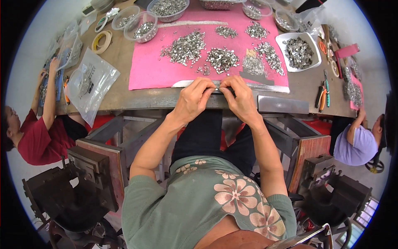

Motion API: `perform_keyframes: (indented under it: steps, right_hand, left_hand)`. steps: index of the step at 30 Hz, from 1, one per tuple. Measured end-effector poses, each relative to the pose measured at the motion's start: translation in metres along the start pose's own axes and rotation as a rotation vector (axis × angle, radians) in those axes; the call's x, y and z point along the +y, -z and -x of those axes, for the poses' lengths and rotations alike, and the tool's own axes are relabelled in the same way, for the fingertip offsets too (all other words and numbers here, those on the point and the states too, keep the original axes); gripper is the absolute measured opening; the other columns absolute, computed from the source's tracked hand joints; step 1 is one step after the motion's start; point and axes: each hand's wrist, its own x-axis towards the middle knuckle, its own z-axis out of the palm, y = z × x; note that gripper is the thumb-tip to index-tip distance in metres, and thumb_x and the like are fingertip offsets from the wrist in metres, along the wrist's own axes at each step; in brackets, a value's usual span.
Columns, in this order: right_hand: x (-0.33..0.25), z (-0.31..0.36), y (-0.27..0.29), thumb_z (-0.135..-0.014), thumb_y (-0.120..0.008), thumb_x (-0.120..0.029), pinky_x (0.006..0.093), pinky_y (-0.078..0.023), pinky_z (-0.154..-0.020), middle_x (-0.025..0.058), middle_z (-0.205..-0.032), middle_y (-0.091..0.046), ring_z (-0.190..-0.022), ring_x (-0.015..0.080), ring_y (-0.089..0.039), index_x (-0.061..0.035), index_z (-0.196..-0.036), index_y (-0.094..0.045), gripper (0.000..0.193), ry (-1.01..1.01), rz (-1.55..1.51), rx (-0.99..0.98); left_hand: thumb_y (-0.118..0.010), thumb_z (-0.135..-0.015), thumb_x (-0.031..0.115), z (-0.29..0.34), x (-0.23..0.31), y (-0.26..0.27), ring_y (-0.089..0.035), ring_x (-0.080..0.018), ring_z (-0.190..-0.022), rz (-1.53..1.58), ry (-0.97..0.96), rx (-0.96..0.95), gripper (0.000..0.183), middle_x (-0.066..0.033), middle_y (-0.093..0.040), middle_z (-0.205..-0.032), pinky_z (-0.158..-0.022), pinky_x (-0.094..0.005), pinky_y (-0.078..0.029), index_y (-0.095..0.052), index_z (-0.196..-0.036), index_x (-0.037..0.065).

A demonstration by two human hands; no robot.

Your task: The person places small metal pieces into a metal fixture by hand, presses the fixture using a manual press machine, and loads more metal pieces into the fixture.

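A brown workbench spans between seated co-workers at both sides; its pink mat bears heaped metal pieces. At the bench's front edge, left hand and right hand pinch a tiny silvery part.

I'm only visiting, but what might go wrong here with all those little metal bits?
The left hand and right hand seem to pinch a small metal piece right by the table's front edge, so it might slip and drop off.
The large left pile and the middle pile lie close together on the pink mat with no divider, so a nudge could mix them.
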Motion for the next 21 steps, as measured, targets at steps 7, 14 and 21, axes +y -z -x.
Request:
perform_keyframes:
  steps: [7, 14, 21]
  right_hand:
    - [0.002, 0.004, -0.009, -0.082, -0.072, 0.003, 0.0410, -0.046, -0.076, 0.0111, -0.091, -0.062, -0.086, 0.0311, -0.060, -0.0011, -0.093, -0.062, 0.016, 0.092, 0.120, 0.083]
    - [0.004, 0.008, -0.017, -0.082, -0.073, 0.003, 0.0407, -0.045, -0.076, 0.0107, -0.092, -0.063, -0.085, 0.0305, -0.060, -0.0016, -0.094, -0.062, 0.017, 0.129, 0.154, 0.143]
    - [0.005, 0.009, -0.018, -0.081, -0.074, 0.002, 0.0407, -0.045, -0.075, 0.0107, -0.090, -0.064, -0.082, 0.0304, -0.061, -0.0021, -0.095, -0.062, 0.018, 0.135, 0.150, 0.176]
  left_hand:
    - [-0.070, -0.086, -0.005, 0.002, 0.004, -0.004, -0.070, -0.0301, -0.089, 0.010, 0.046, 0.045, 0.017, -0.0154, -0.068, -0.102, -0.076, -0.0363, -0.056, -0.065, -0.102, -0.002]
    - [-0.072, -0.083, -0.005, 0.007, 0.004, -0.011, -0.070, -0.0345, -0.092, -0.159, -0.090, 0.145, 0.020, -0.0172, -0.068, -0.102, -0.079, -0.0392, -0.057, -0.065, -0.102, -0.002]
    - [-0.072, -0.084, -0.005, 0.001, 0.001, 0.001, -0.069, -0.0320, -0.089, -0.072, -0.063, 0.042, 0.018, -0.0145, -0.068, -0.101, -0.076, -0.0387, -0.056, -0.065, -0.100, -0.001]
